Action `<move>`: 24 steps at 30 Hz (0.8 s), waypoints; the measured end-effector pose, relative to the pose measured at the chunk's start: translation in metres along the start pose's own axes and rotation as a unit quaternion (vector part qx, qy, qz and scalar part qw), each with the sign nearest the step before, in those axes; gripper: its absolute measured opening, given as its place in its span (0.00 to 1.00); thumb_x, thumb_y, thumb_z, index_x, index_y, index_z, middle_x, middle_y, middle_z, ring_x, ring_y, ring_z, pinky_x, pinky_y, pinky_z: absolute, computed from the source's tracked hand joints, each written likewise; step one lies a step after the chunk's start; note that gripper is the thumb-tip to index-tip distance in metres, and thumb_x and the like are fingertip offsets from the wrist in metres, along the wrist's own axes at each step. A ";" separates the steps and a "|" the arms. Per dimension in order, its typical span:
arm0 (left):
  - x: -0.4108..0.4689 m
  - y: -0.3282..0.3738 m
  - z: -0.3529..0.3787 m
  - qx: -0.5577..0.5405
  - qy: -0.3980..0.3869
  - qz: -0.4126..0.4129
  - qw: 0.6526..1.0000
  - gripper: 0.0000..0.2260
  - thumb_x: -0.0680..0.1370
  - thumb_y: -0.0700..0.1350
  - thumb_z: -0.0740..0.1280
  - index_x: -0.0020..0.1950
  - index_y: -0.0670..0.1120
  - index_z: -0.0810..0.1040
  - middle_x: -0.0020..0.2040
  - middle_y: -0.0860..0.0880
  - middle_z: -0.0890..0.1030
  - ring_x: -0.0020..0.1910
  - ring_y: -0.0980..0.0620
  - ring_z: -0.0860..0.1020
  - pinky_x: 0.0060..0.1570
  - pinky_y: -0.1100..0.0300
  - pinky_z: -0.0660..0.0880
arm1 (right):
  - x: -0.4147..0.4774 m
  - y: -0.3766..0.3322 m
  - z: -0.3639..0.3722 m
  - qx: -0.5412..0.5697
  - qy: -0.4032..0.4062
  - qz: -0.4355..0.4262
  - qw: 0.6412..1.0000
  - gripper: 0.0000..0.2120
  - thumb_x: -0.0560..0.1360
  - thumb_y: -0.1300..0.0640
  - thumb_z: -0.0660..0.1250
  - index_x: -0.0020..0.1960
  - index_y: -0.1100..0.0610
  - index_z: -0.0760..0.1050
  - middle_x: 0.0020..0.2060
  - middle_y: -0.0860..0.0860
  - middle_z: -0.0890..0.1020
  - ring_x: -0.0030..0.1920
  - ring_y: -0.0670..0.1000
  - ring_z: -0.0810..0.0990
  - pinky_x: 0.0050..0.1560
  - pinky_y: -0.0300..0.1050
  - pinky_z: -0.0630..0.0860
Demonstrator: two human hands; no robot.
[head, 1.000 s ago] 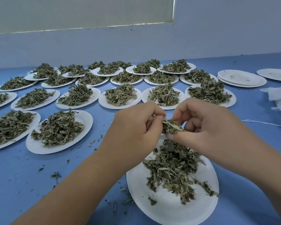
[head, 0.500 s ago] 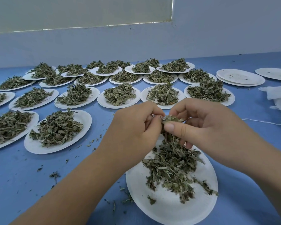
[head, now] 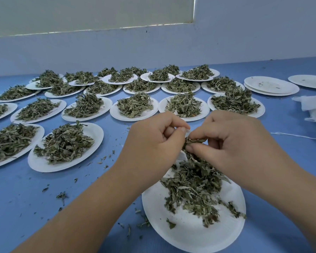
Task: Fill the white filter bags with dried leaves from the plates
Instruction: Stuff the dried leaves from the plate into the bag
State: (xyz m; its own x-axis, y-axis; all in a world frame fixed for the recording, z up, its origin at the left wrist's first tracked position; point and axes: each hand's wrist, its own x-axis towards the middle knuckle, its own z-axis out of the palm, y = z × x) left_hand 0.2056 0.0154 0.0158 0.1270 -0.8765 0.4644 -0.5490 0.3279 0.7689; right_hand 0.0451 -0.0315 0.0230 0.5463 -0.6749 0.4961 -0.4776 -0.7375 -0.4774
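White paper plates [head: 44,164] heaped with dried leaves [head: 64,143], left of and beyond both hands. Pinches, with curled left hand [head: 153,143], the edge of a white filter bag [head: 182,155], mostly hidden beneath that hand. Grips, between right hand [head: 235,143] thumb and fingers, a tuft of leaves [head: 193,141] at the bag, above the near plate [head: 190,232]. More bags [head: 314,106] heaped right of the right hand.

Your worktop [head: 16,207] is covered in plain blue and runs back to its far edge, where a pale grey-white wall [head: 153,50] rises. Above that wall you have a cream blind [head: 80,13], with a thin bright slit of daylight [head: 194,10] down its right side.
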 end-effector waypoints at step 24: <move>0.006 -0.001 -0.009 -0.030 0.036 -0.037 0.998 0.08 0.77 0.39 0.67 0.42 0.49 0.82 0.25 0.52 0.70 0.23 0.59 0.66 0.26 0.69 0.64 | 0.000 0.003 -0.013 -0.002 -0.126 -0.044 0.991 0.25 0.64 0.33 0.67 0.60 0.35 0.75 0.50 0.37 0.69 0.52 0.43 0.72 0.49 0.37 0.70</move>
State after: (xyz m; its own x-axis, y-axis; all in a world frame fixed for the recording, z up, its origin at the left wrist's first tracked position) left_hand 0.2142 0.0132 0.0213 0.2259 -0.8723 0.4337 -0.4856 0.2851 0.8264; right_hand 0.0347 -0.0340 0.0311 0.7407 -0.5806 0.3381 -0.4228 -0.7938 -0.4372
